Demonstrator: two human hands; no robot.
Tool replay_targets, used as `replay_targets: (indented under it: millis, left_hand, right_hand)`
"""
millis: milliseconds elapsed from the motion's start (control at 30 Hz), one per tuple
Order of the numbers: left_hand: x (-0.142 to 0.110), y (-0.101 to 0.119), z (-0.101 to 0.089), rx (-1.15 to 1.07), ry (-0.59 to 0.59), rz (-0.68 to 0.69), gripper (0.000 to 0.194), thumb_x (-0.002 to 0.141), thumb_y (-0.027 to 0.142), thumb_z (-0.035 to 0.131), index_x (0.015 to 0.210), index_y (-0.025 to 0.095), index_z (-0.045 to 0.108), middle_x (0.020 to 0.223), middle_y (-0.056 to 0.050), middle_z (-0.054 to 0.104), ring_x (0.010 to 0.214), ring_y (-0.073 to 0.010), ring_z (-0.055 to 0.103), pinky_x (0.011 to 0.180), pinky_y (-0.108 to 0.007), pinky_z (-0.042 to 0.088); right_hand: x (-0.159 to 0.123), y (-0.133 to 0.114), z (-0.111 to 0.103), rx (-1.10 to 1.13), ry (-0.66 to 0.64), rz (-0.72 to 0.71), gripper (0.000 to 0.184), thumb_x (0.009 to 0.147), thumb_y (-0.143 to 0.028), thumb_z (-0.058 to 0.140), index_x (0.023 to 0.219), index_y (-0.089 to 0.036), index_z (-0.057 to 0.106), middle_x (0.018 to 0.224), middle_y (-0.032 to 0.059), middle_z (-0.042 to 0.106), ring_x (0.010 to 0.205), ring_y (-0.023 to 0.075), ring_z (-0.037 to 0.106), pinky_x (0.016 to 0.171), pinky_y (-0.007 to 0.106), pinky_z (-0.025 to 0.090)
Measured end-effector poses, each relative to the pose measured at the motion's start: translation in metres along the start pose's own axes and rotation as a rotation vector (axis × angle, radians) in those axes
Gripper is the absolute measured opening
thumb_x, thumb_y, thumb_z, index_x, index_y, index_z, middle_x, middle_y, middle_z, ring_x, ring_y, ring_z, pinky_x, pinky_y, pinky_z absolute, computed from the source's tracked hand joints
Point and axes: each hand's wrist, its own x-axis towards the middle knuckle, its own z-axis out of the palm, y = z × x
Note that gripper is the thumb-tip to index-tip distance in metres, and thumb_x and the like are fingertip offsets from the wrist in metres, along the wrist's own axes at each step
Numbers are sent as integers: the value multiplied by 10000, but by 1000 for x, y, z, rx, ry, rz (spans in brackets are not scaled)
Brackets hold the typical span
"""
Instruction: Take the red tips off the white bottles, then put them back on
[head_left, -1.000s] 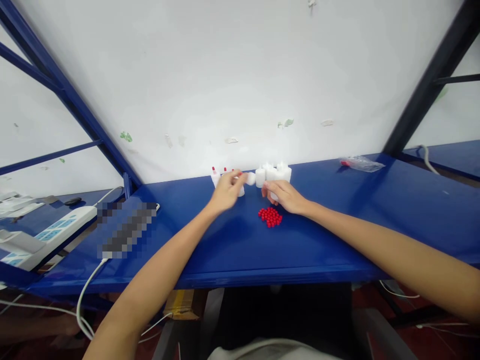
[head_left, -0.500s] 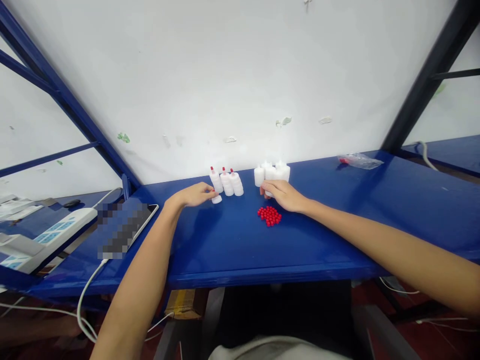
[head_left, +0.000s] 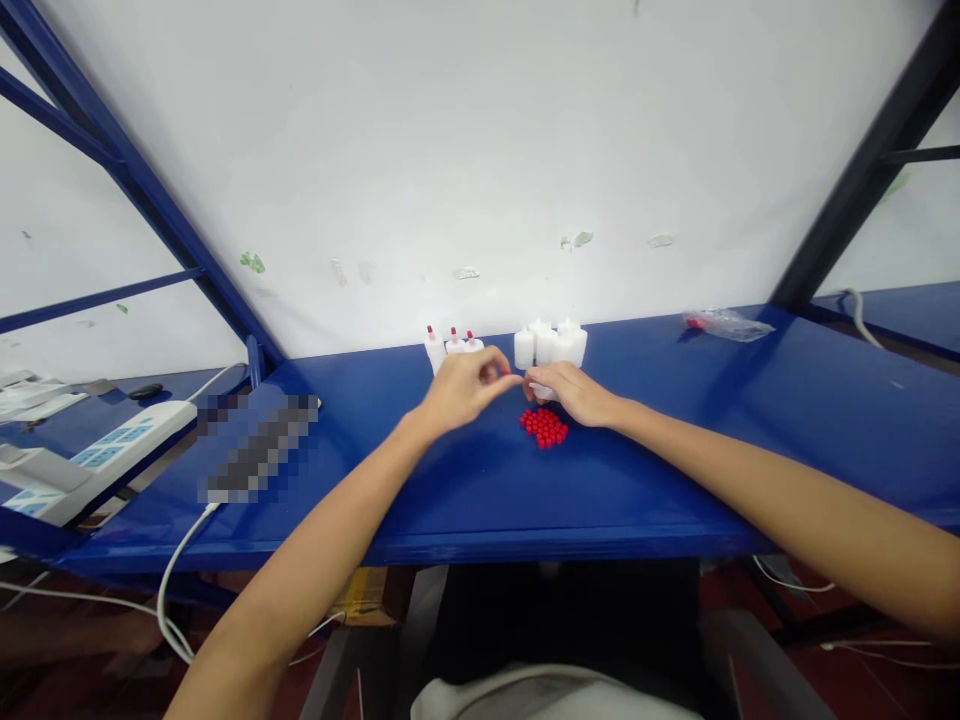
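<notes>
Capped bottles: from my end I see three white bottles with red tips [head_left: 435, 352], behind and left of the red cap pile [head_left: 544, 427]; they stand upright, long axes vertical, tips up, lower parts partly hidden.
Left hand: the left hand [head_left: 465, 388] is left of and beyond the pile, thumb and forefinger curled to a near-closed pinch.
Red cap: a sliver of red cap [head_left: 506, 374] shows in that pinch, left of and beyond the pile; I judge it light, stiff, smooth and apt to roll, best pinched around its side. Which way it points, I can't tell.
Held bottle: a white bottle [head_left: 546, 391] is just beyond the pile, mostly covered by fingers (I get only a pale strip); its long axis and nozzle direction are hidden. I'd expect light, slightly squeezable plastic, best held around the body, gently.
Right hand: the right hand [head_left: 576, 393], beyond and right of the pile, has its fingers wrapped on that bottle.
Uncapped bottles: a white cluster [head_left: 567, 346] well behind the pile, upright, nozzles up.
Plastic bag: the clear bag [head_left: 731, 325] lies far right of the pile, something red inside.
</notes>
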Motion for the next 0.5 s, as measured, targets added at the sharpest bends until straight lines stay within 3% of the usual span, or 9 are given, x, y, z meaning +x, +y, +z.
replay_targets:
  millis: [133,400,500]
  left_hand:
    - [-4,4,32,-25,2,66,148,894,296,615,867,158,661,727,-7,661,643,-110,568,624,-230,421]
    - [-8,2,40,-1,29,71,56,835,202,631,824,160,666,741,-11,670,658,-127,575,619,-236,413]
    - [-8,3,44,2,37,87,34,817,172,620,814,160,651,758,-13,672,667,-129,576,627,-240,414]
  right_hand:
    - [-2,1,0,4,-44,-61,522,962,-554,360,654,-173,540,621,-1,500,601,141,453,611,280,334]
    - [-1,-1,1,-146,-73,-96,420,950,-484,431,773,-156,625,670,7,573,633,150,494,603,272,313]
    - [-1,-2,3,-152,-61,-85,403,931,-473,458,732,-158,612,648,1,564,612,144,483,587,269,301]
